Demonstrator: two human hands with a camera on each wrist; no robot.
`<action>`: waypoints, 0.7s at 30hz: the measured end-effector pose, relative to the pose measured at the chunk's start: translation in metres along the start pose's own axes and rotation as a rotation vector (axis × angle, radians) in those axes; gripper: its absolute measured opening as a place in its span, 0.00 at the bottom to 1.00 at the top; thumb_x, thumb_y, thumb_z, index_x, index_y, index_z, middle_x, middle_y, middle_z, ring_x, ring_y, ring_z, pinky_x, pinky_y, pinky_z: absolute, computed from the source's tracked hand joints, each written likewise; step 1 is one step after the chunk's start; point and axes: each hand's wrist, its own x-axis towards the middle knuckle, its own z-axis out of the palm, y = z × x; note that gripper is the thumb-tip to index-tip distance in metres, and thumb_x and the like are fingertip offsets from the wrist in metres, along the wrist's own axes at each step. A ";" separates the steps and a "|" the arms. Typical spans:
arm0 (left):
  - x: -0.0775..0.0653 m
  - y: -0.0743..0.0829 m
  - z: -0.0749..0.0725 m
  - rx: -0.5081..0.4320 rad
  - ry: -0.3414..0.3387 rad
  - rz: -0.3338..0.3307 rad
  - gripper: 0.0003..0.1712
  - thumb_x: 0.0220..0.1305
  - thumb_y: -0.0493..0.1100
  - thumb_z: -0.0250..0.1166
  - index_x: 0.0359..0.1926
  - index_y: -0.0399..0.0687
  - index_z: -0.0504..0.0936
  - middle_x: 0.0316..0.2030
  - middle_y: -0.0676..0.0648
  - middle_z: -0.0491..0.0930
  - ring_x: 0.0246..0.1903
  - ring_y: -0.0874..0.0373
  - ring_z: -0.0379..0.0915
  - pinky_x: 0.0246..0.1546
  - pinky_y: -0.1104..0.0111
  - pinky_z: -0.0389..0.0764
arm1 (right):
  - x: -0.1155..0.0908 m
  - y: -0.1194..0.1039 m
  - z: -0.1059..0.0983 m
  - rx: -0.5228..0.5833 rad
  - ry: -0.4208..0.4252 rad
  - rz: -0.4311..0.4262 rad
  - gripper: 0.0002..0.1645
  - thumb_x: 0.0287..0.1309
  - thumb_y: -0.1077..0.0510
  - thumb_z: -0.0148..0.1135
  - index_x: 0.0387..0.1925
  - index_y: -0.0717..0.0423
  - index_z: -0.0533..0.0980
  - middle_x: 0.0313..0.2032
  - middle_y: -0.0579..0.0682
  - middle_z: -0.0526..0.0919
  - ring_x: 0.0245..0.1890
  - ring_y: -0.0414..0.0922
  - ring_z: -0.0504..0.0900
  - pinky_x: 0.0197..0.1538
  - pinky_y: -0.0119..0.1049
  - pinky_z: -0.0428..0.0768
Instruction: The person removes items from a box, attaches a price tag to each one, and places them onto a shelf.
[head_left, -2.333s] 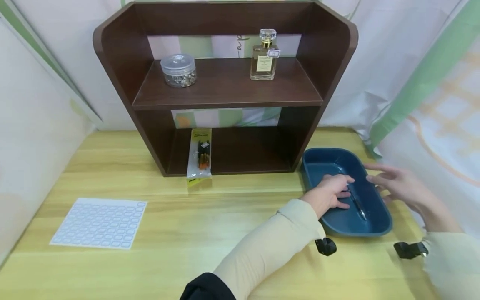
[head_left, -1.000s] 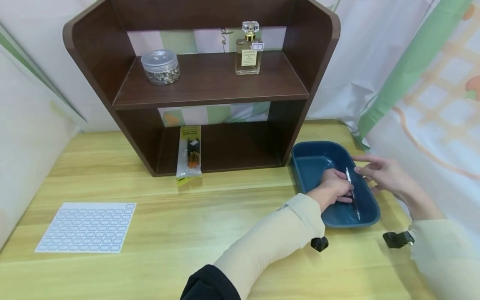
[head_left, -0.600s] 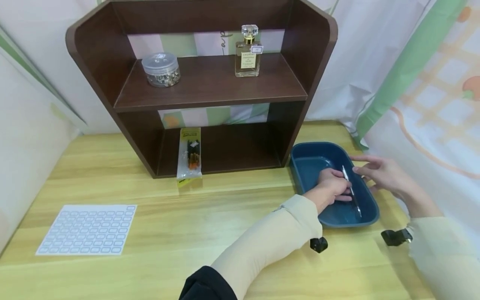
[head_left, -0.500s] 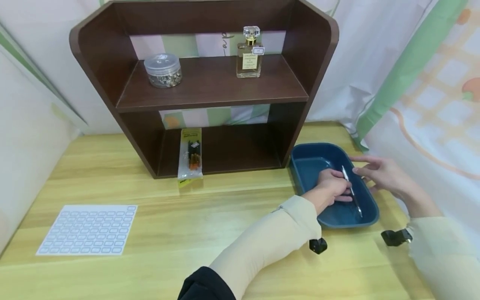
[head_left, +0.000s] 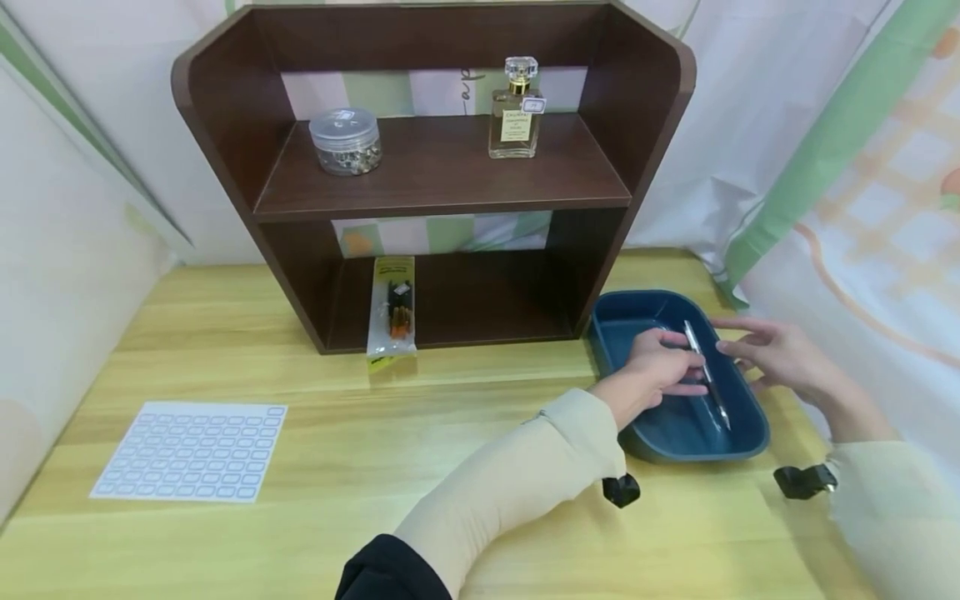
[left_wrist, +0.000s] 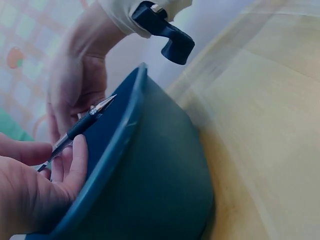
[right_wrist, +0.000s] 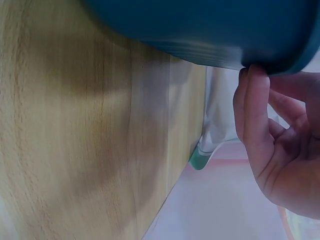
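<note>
In the head view, my left hand (head_left: 660, 367) reaches into a blue plastic basin (head_left: 697, 456) and pinches a pen (head_left: 716, 400). The left wrist view shows the pen (left_wrist: 86, 121) slanting between thumb and fingers, its silver tip level with the basin's rim. My right hand (head_left: 787, 358) holds the basin's right side, thumb at the rim and other fingers against the outer wall. From the right wrist, fingertips (right_wrist: 256, 75) press under the basin's lip.
A dark brown two-tier shelf (head_left: 442, 208) stands behind. It bears a clear lidded jar (head_left: 345, 142), a perfume bottle (head_left: 514, 117) and a packet of dark, orange-tipped items (head_left: 392, 312). A label sheet (head_left: 191, 450) lies left on the wooden table (head_left: 337, 533).
The left hand's spread fingers have closed on the pen lying in the basin and raised its upper end. The head view has shifted slightly; the right hand stays at the rim.
</note>
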 end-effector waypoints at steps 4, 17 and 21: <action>0.000 0.006 -0.010 -0.015 -0.030 0.017 0.15 0.58 0.23 0.67 0.36 0.47 0.78 0.24 0.42 0.80 0.23 0.52 0.80 0.29 0.55 0.87 | 0.001 -0.001 0.000 -0.011 -0.003 -0.004 0.20 0.71 0.53 0.61 0.62 0.41 0.73 0.40 0.52 0.87 0.33 0.43 0.83 0.32 0.46 0.87; -0.018 0.022 -0.048 -0.075 -0.229 0.027 0.16 0.61 0.23 0.65 0.41 0.47 0.78 0.29 0.39 0.82 0.25 0.53 0.78 0.34 0.53 0.87 | 0.001 0.000 0.000 -0.023 -0.011 0.012 0.18 0.72 0.54 0.60 0.57 0.29 0.72 0.42 0.54 0.87 0.34 0.43 0.83 0.33 0.45 0.87; -0.027 0.025 -0.064 -0.077 -0.295 0.033 0.15 0.62 0.24 0.65 0.42 0.47 0.78 0.29 0.40 0.83 0.25 0.53 0.78 0.36 0.51 0.87 | 0.001 0.001 0.000 -0.028 -0.006 0.006 0.18 0.72 0.54 0.60 0.55 0.26 0.73 0.42 0.54 0.87 0.33 0.42 0.83 0.31 0.45 0.87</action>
